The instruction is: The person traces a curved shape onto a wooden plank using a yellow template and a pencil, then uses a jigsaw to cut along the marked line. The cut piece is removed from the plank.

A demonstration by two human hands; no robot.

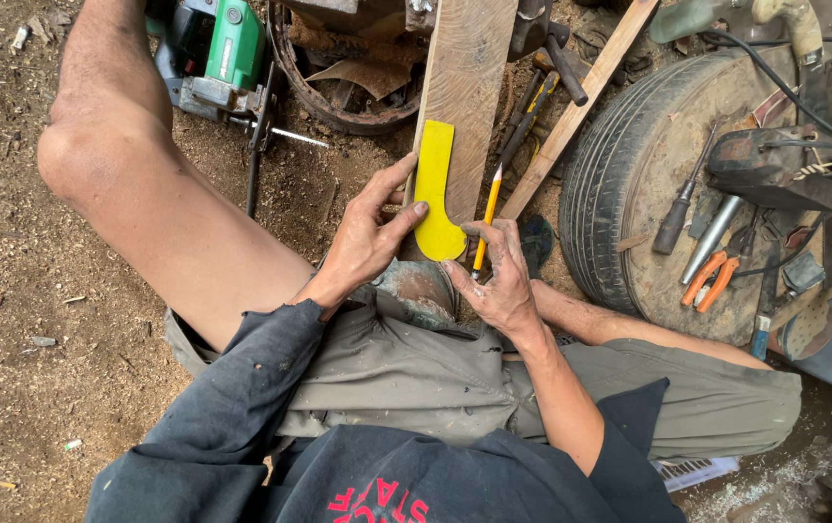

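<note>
Far left, on sawdust-strewn dirt: a green power tool [217, 48], apart from the work. Next, the left hand [369, 237], fingers spread and pressed flat, pinning a yellow template [435, 194] against a wooden plank [464, 68] that runs away from the knees. Template thin, flat, stiff-looking, with a rounded foot at the near end; probably light and prone to sliding on the board, so best held by flat pressure along its left edge and on the foot, as here. Plank long, rigid, likely heavy enough to stay put. Right of the template, the right hand [503, 281] pinching a yellow pencil [486, 218], tip close to the template's right edge; whether it touches the wood, hard to tell. Further right, a slim wooden batten [580, 92] lying diagonally, then an old tyre [600, 174] serving as a bench, carrying screwdrivers [682, 208] and orange-handled pliers [711, 276].
</note>
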